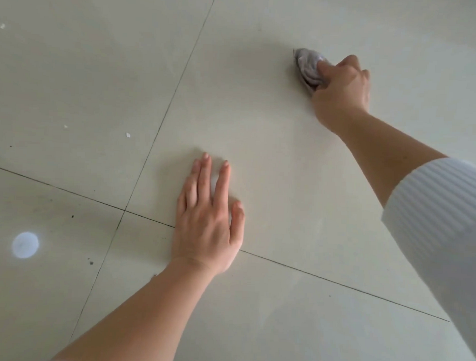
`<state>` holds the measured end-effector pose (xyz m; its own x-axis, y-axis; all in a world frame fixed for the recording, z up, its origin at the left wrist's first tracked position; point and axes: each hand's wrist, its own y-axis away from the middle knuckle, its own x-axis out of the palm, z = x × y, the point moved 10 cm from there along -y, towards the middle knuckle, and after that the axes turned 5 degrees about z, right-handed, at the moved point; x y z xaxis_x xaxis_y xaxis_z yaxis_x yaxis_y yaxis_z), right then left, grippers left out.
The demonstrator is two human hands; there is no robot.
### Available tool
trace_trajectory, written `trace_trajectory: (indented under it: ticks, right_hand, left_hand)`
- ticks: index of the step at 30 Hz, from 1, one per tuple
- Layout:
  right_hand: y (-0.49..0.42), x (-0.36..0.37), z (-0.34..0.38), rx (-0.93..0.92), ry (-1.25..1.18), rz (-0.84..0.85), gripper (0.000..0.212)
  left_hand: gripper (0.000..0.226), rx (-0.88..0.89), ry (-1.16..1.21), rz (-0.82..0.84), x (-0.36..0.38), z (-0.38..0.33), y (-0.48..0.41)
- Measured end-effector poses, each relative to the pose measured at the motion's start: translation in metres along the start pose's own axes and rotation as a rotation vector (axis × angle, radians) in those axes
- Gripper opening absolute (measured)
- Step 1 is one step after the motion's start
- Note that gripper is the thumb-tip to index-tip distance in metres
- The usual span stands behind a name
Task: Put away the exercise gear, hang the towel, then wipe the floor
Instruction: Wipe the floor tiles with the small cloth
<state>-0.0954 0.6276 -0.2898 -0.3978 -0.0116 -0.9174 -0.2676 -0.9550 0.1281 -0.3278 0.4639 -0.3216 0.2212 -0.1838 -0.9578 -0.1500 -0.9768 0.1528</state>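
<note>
A: Well, what fills most of our view?

B: The floor. We see pale, glossy tiles from edge to edge, cut by thin dark grout lines that cross between eight and nine o'clock from the centre.

A: And next in size?

B: Two bare forearms. The left one comes in from seven o'clock. The right one comes in from four o'clock, out of a white ribbed sleeve that ends around the elbow.

A: How do we find the hands?

B: The left hand lies flat on the tile just below the centre, near seven o'clock. It is palm down with straight, slightly spread fingers, grasping nothing, and its heel sits over a grout line. The right hand is out between one and two o'clock, its fingers curled around a cloth.

A: So where is the cloth?

B: The cloth is grey and bunched up at one o'clock. It lies against the floor under that hand, with its free end sticking out past the fingers.

A: Anything smaller?

B: A round light spot glows on the tile at eight o'clock. We also see small white chips between nine and ten, and tiny dark specks just right of the light spot.
</note>
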Motion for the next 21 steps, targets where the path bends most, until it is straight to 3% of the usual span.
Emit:
trace_trajectory:
  ticks: [4,9,12,19,21]
  right_hand:
    - [0.048,0.020,0.040,-0.290,-0.069,0.054,0.040]
    - [0.126,0.030,0.054,-0.590,-0.120,0.244,0.046]
    - [0.096,0.032,0.041,-0.497,-0.126,0.341,0.043]
    - [-0.031,0.014,0.020,0.057,-0.196,-0.012,0.024]
    - [-0.049,0.012,0.039,0.076,-0.048,-0.063,0.032]
  left_hand:
    - [0.062,-0.002,0.000,0.014,0.001,0.000,0.000]
    - [0.061,-0.006,-0.003,0.042,0.001,0.000,0.000]
    - [0.062,-0.004,-0.006,0.046,0.000,-0.001,0.001]
    - [0.063,-0.003,0.002,0.036,0.000,-0.001,0.000]
    - [0.063,0.003,0.005,0.035,0.001,-0.001,0.001]
